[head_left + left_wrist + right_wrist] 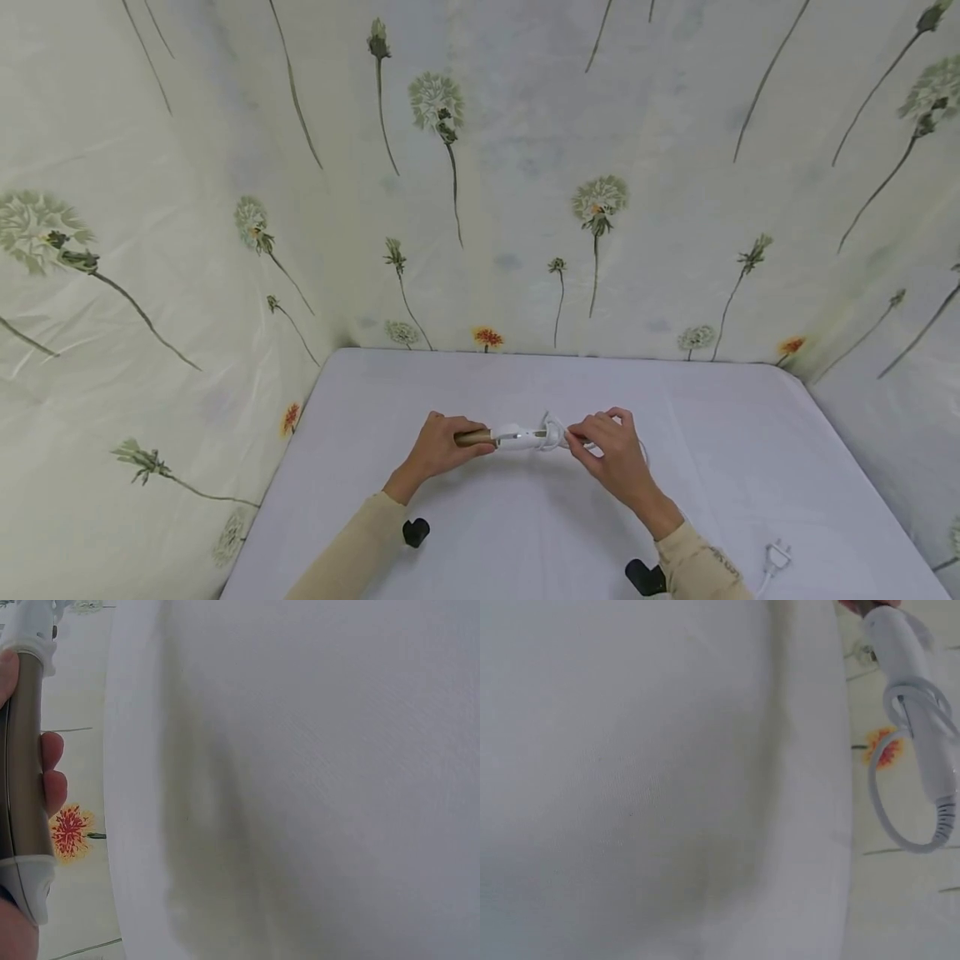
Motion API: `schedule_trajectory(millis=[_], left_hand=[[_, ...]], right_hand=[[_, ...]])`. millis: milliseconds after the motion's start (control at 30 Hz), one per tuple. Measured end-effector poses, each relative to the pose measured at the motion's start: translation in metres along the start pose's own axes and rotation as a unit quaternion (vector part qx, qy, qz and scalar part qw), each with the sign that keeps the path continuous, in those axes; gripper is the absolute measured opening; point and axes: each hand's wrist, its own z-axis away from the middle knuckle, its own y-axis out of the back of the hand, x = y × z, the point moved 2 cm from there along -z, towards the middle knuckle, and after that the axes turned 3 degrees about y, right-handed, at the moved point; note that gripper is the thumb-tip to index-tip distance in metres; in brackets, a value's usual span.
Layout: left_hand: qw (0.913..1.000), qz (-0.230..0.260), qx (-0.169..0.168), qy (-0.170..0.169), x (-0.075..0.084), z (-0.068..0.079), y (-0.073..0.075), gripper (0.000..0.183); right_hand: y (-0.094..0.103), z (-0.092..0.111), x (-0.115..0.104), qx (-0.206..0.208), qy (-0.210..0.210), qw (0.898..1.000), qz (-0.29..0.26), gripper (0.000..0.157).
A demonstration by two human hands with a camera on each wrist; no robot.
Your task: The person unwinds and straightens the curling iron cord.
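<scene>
A hair curling iron (517, 442) is held up level over the white table, with a white handle and a bronze barrel (28, 765). My left hand (438, 446) grips the barrel, fingers on one side and thumb on the other. White cord (881, 802) loops around the handle and bends back from the ribbed sleeve at its end. At that end, my right hand (615, 454) pinches the cord between thumb and fingers. The right wrist view does not show the right hand's fingers, so their exact hold is partly hidden.
A white two-pin plug (777, 557) lies on the table (750, 450) at front right, its cord running off the lower edge. Small black objects (416, 532) show beside each forearm. Flower-patterned sheeting (510, 167) rises behind the table and at both sides.
</scene>
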Motion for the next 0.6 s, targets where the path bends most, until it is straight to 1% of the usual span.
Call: schedule_trajectory(millis=[133,300,433,600], left_hand=[[0.9999,0.002,-0.003,-0.009,-0.002,-0.001,0.0,0.038],[0.9998,0.009,-0.011,-0.015,-0.004,-0.001,-0.001,0.037],[0.9996,0.014,-0.014,-0.018,-0.004,0.0,0.0,0.037],[0.9993,0.016,-0.028,-0.021,-0.005,0.002,0.001,0.036]], right_hand=[[0.001,-0.001,0.005,-0.005,-0.004,1.0,0.007,0.016],[0.003,-0.003,0.01,-0.004,0.001,1.0,0.016,0.011],[0.004,-0.005,0.016,0.011,0.014,1.0,0.015,0.008],[0.003,-0.007,0.022,0.023,0.026,0.999,0.016,0.011]])
